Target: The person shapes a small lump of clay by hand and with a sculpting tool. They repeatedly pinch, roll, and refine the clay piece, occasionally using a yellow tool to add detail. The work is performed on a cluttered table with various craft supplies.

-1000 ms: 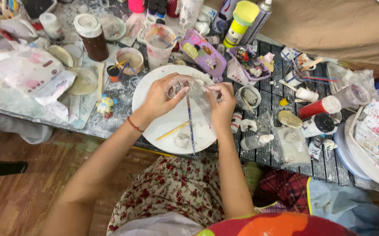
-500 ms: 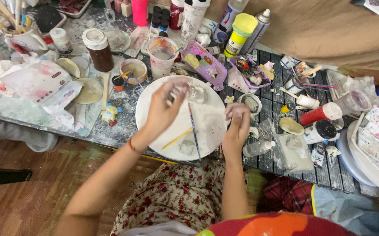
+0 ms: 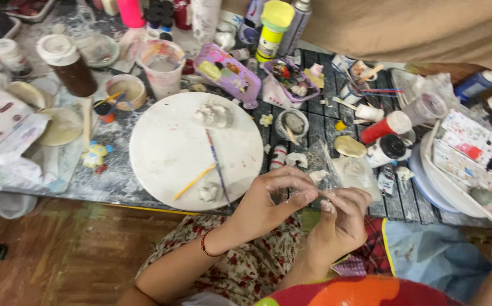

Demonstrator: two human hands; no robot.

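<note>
- We are holding our left hand point(image 3: 268, 201) and right hand point(image 3: 341, 218) together over our lap, at the near table edge, fingertips pinching something small and pale; what it is, we cannot tell.
- Just beyond them, the round white board point(image 3: 166, 153) is lying on the table, bearing a blue brush point(image 3: 216, 164), a yellow brush point(image 3: 194, 181) and a white clay lump point(image 3: 213, 114).
- Farther back, a purple palette point(image 3: 229, 73) and a yellow bottle point(image 3: 273, 28) are standing.
</note>
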